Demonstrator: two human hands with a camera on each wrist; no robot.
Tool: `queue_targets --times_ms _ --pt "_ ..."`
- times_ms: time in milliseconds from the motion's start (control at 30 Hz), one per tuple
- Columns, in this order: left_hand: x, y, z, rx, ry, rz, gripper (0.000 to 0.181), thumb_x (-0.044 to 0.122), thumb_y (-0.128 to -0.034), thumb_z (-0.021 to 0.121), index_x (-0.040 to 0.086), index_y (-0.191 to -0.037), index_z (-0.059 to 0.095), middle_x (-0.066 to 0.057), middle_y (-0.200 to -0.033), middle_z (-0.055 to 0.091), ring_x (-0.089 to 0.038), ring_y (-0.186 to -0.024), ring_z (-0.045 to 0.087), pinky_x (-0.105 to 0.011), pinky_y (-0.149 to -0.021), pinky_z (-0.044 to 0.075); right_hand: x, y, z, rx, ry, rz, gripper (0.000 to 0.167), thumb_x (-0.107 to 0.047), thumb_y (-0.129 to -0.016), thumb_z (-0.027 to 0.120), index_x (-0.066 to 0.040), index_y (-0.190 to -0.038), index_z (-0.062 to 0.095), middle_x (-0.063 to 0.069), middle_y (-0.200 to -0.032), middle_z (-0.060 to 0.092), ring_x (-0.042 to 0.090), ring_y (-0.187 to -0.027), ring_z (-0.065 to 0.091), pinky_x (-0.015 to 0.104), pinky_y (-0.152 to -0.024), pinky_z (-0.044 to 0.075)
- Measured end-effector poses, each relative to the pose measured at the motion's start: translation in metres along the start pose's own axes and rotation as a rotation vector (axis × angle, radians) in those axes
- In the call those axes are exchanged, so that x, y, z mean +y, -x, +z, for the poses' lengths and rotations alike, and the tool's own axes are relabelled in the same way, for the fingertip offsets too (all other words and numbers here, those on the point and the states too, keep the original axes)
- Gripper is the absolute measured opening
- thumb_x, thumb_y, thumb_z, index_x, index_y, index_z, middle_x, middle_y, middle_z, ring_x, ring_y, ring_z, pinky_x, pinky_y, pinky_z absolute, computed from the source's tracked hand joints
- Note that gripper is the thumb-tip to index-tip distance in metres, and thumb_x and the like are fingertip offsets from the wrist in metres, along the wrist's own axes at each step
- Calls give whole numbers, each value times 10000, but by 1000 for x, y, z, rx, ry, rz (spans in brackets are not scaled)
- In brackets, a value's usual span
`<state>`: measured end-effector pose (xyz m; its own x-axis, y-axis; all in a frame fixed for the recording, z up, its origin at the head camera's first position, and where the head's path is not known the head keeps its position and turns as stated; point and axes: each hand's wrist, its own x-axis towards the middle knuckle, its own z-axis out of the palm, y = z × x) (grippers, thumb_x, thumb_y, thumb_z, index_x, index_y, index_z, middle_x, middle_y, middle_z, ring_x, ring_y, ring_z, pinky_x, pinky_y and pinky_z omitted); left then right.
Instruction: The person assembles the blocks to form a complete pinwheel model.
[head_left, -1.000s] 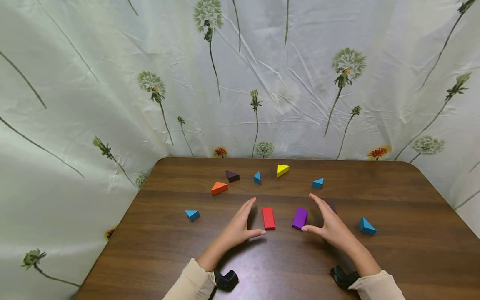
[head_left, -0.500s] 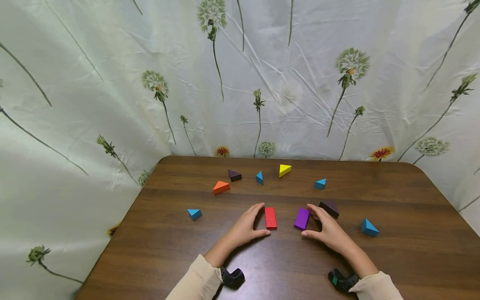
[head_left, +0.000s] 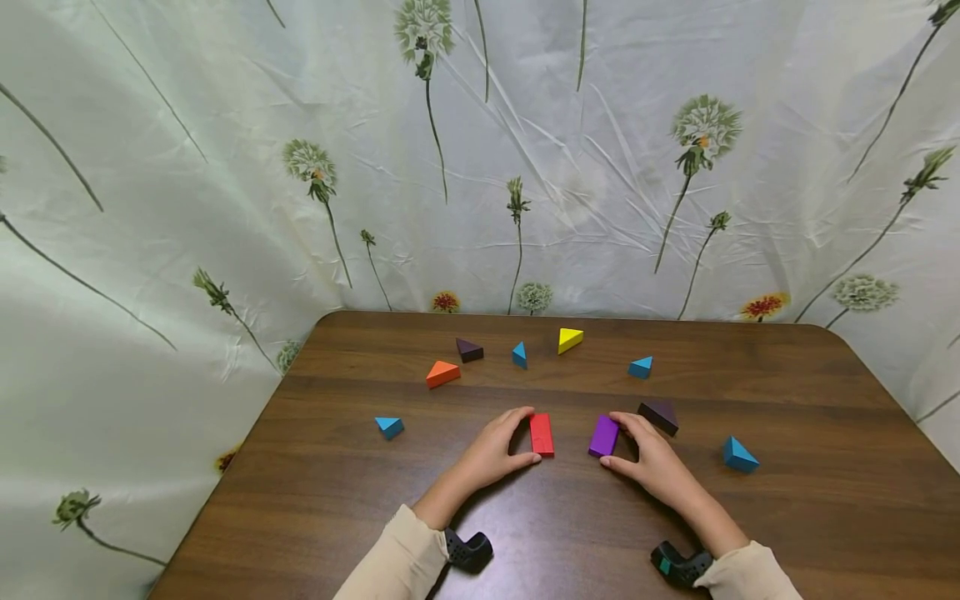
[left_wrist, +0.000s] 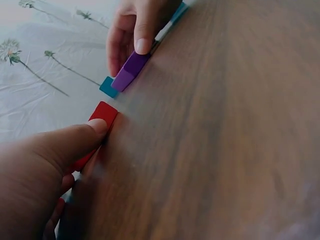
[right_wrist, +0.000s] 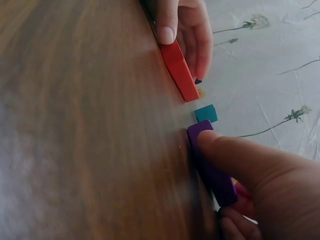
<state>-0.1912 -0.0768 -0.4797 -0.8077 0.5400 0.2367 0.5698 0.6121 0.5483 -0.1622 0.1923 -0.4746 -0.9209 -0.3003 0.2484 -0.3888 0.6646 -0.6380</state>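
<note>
A red rectangular block (head_left: 542,436) lies flat near the middle of the table. My left hand (head_left: 491,450) pinches it by its two ends, thumb at the near end and fingertips at the far end. To its right, apart from it, lies a purple rectangular block (head_left: 603,436). My right hand (head_left: 654,458) pinches that one the same way. In the left wrist view the left thumb (left_wrist: 75,142) presses the red block's end; in the right wrist view the right thumb (right_wrist: 240,155) presses the purple block's end. Part of the fingertips is hidden behind the blocks.
A dark triangular block (head_left: 660,417) lies just behind my right hand, with a blue triangular block (head_left: 740,455) farther right. Orange (head_left: 442,374), yellow (head_left: 569,340), dark and several blue triangular blocks lie toward the back and left. A floral curtain (head_left: 480,167) hangs behind the table.
Both hands have come down and inward to the blocks, and their fingers and thumbs have closed onto the ends of the red and purple blocks. The blocks stay in place.
</note>
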Motion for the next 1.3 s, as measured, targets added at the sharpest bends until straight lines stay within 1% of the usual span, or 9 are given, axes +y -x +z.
queue_targets --times_ms 167,300,500,667,900,1033,1133,1300 --pt "-1 -4 1 -6 3 -1 636 325 -821 655 39 -1325 391 -80 -1288 460 -184 -1199 407 -323 -989 322 -3 -1 -2 16 -22 -16 644 -221 -744 742 14 -1267 449 176 -1223 473 326 -1129 439 495 -897 374" --pt "-2 -8 1 -11 16 -14 632 318 -833 641 38 -1334 378 -89 -1303 447 -189 -1207 401 -328 -992 320 -6 -1 -3 3 -38 -27 652 -243 -748 736 -5 -1281 446 158 -1242 468 313 -1142 433 483 -897 382" --pt "-3 -13 1 -9 21 -25 630 308 -839 636 26 -1337 373 -107 -1311 441 -206 -1212 398 -338 -993 319 -12 1 0 -52 -53 -56 655 -283 -762 717 -21 -1295 441 152 -1279 448 324 -1172 414 495 -911 369" --pt "-5 -16 3 -8 20 -36 621 306 -841 633 25 -1332 377 -114 -1298 456 -220 -1207 403 -351 -993 318 -17 2 5 -94 -59 -82 646 -302 -759 715 -32 -1287 460 142 -1279 460 324 -1175 417 495 -919 361" --pt "-6 -19 5 -15 23 -41 626 343 -835 629 43 -1335 402 -81 -1331 440 -205 -1226 384 -339 -1000 307 -20 4 9 -154 -66 -92 624 -317 -760 711 -40 -1271 482 134 -1273 468 314 -1173 422 484 -923 362" --pt "-6 -20 4 -7 49 -36 580 345 -868 583 40 -1334 422 -71 -1348 426 -197 -1240 369 -336 -1009 294 -19 5 11 -170 -52 -106 624 -358 -768 692 -53 -1272 486 118 -1274 470 298 -1174 424 476 -923 364" --pt "-5 -22 4 0 61 -25 531 316 -893 553 33 -1327 434 -70 -1346 429 -191 -1238 371 -324 -1012 288 -20 5 12 -180 -49 -129 622 -363 -775 684 -40 -1269 487 120 -1270 474 299 -1171 426 478 -921 365" --pt "-4 -24 5 12 45 -18 512 296 -893 559 30 -1316 448 -64 -1343 435 -198 -1228 385 -324 -1009 292 -21 5 13 -189 -48 -171 621 -340 -771 698 -22 -1263 492 127 -1264 479 308 -1170 424 489 -916 366"
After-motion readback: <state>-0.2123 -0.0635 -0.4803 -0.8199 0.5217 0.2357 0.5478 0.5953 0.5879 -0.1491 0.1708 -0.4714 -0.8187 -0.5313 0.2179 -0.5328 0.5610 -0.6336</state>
